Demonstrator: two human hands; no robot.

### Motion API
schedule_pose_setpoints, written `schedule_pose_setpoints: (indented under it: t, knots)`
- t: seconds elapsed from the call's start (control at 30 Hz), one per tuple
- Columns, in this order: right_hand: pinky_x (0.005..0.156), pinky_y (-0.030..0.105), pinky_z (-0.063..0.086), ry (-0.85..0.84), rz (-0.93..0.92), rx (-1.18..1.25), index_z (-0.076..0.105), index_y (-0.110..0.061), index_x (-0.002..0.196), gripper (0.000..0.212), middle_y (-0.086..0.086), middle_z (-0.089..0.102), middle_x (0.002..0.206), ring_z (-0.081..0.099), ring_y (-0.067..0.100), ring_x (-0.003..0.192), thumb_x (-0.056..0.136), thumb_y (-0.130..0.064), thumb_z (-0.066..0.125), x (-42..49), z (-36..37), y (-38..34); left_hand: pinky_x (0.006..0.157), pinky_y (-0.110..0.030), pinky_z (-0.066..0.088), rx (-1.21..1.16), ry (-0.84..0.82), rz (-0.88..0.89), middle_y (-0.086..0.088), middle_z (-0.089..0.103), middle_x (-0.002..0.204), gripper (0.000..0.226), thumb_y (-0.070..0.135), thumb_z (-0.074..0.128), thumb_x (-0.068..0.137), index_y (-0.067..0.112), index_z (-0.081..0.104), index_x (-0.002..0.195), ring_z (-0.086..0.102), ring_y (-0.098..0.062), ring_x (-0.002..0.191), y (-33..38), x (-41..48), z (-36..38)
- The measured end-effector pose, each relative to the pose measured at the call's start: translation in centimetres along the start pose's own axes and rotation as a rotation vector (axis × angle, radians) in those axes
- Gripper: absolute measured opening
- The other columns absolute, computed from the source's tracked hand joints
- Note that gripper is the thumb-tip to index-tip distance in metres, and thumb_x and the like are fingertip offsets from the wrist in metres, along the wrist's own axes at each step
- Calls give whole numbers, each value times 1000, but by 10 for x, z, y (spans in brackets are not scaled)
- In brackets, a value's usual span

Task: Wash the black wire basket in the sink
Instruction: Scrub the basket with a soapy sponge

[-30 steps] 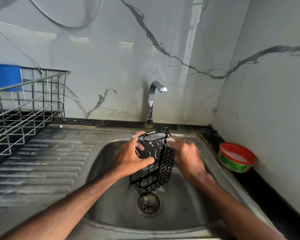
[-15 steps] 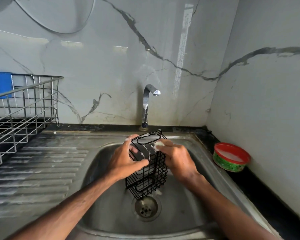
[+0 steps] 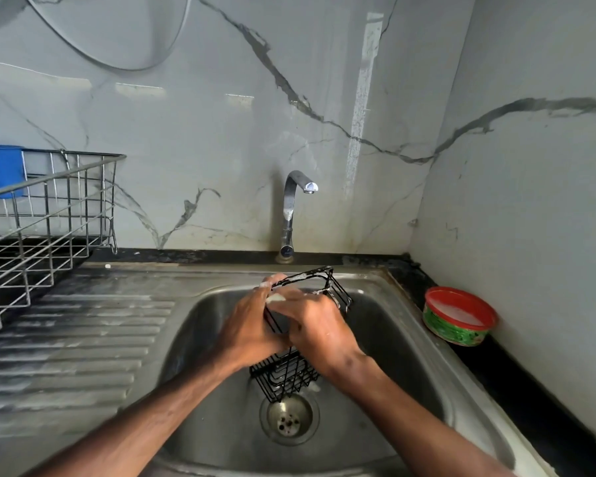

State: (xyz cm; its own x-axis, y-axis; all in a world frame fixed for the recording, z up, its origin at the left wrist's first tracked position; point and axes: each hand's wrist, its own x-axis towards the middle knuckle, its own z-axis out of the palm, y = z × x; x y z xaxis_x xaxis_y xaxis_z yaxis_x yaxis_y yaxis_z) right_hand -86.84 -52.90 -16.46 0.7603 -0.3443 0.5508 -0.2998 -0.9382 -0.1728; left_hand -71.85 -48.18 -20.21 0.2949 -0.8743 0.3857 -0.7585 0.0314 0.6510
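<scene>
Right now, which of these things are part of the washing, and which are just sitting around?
In the job: black wire basket, left hand and right hand on it, sink below.
Just lying about: steel dish rack, blue container, untouched red-rimmed tub, tap with no water running.

Black wire basket, dull steel sink, chrome tap, glossy marble wall
</scene>
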Motion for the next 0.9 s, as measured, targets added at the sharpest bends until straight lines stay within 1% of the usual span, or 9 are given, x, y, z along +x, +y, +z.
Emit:
schedule_pose_setpoints:
  t: [0.1,0.2,0.27,0.33,0.4,0.5,0.63,0.73,0.9]
  knots:
    - [82,39,59,-26,-35,-1,74,-16,110,44,1,69,122,70,23,99,79,9,56,4,0,9,115,-34,42,31,15,32,11,49,153,106,44,83,63,33,36,157,47,-4,135,0,-1,-1]
    - [92,21,56,49,139,48,76,-25,114,54,-5,70,126,69,11,107,81,15,59,2,-10,44,102,-41,51,98,42,27,21,52,131,107,64,75,60,45,30,156,56,-6,118,0,-4,-2]
    - [100,13,47,144,294,31,78,-21,111,49,-2,71,126,69,14,111,83,15,60,-2,-17,70,94,-37,54,115,45,61,28,50,120,105,66,73,60,46,32,154,56,1,103,0,-5,-2]
    - [94,13,48,197,404,27,78,-16,111,43,4,73,120,72,18,105,86,14,60,-7,-19,87,89,-31,53,118,43,81,31,47,115,104,66,72,59,44,34,154,54,7,97,1,-5,-3]
    - [78,13,53,167,444,17,78,-15,112,42,6,77,109,72,17,87,90,13,57,-8,-17,90,86,-29,53,119,47,96,34,44,114,104,65,71,58,42,36,153,52,12,98,1,-5,-3]
    - [83,31,59,223,363,41,78,-15,106,39,2,77,108,73,19,91,91,12,54,0,-12,79,87,-30,54,105,39,127,31,47,116,103,61,75,59,41,37,153,52,9,101,-2,-4,-3]
    - [94,28,57,101,249,44,75,-22,112,47,0,71,124,70,20,105,86,12,55,10,-6,54,91,-32,55,42,45,160,24,56,118,100,53,82,60,39,42,151,57,3,103,-2,-3,-3]
    - [80,36,58,-10,86,39,70,-23,108,50,-3,69,120,70,22,96,75,13,57,10,3,29,100,-30,53,-48,21,164,22,63,127,94,44,88,59,35,50,144,60,4,116,-2,-1,-4]
    - [85,40,58,-68,-56,-1,65,-24,132,79,-3,58,145,66,23,115,65,18,61,11,5,16,101,-17,49,-94,9,173,24,67,115,88,27,102,58,23,56,133,57,17,115,-3,-3,-7]
